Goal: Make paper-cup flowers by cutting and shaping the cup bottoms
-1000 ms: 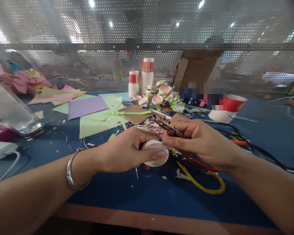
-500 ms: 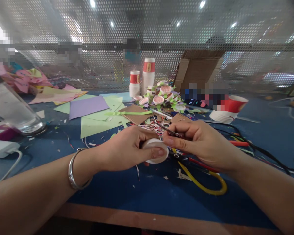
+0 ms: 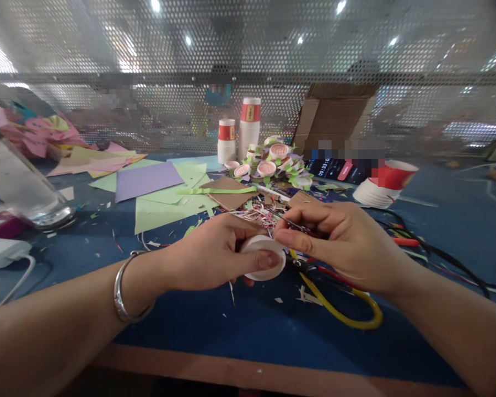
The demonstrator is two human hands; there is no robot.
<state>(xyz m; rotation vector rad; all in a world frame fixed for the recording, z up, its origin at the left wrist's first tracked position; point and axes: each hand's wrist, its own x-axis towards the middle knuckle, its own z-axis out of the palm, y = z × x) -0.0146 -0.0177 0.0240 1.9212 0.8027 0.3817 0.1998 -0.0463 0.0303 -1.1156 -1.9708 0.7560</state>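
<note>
My left hand (image 3: 219, 253), with a silver bangle at the wrist, is closed on a small white round paper piece (image 3: 252, 270) that looks like the base of a paper cup. Its thumb lies across the piece. Close by on the right, my right hand (image 3: 339, 242) is closed on a thin, dark, pointed metal tool (image 3: 293, 223), whose exact kind I cannot make out. The right thumb and fingertips meet at the rim of the white piece. On the table below lie pliers or scissors with yellow and red handles (image 3: 343, 317), partly hidden by this hand.
Paper scraps (image 3: 264, 216) litter the blue table (image 3: 248, 336). Coloured paper sheets (image 3: 149, 182) lie left. Behind are stacked paper cups (image 3: 250, 132), a cluster of paper-and-cup pieces (image 3: 273, 165) and a phone (image 3: 334, 170). A glass of water (image 3: 28, 182) and charger (image 3: 6, 252) stand left; cups (image 3: 380, 187) right.
The white piece has tilted slightly in my left hand, and the right hand's tool has shifted a little. The phone's screen shows more clearly now.
</note>
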